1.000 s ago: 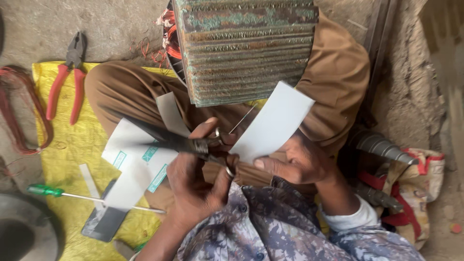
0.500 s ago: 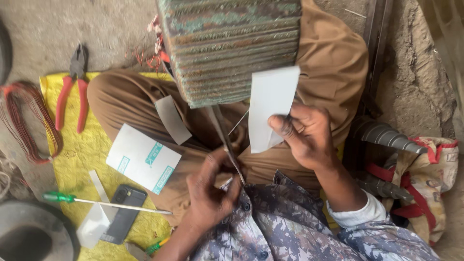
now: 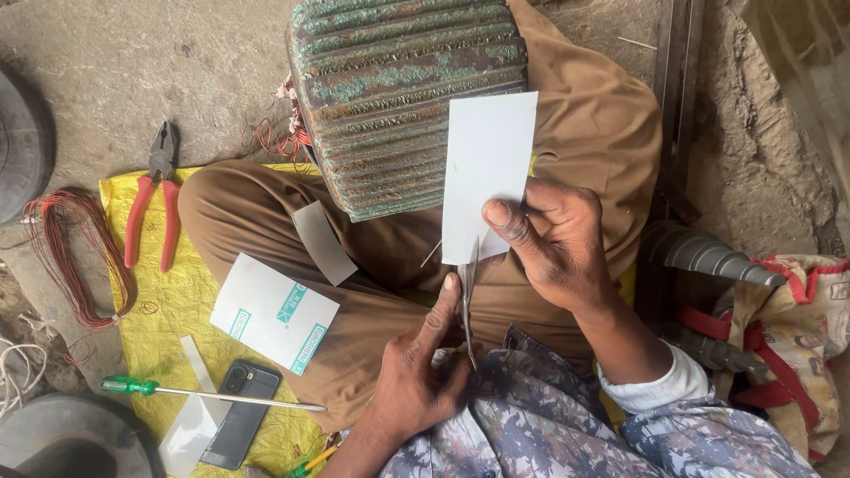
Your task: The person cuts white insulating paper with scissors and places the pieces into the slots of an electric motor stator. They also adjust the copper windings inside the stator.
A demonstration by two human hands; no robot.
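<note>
The sheet [image 3: 487, 173] now stands upright; right hand [image 3: 553, 243] pinches its stiff, light edge, left hand [image 3: 421, 372] grips scissors [image 3: 467, 296].

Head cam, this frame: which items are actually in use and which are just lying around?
In use:
- white sheet, pinched by the right hand
- scissors, worked by the left hand, blades at the sheet's lower edge

Lying about:
- red-handled pliers
- green-handled screwdriver
- phone
- copper wire coil
- ribbed motor housing
- printed white card
</note>
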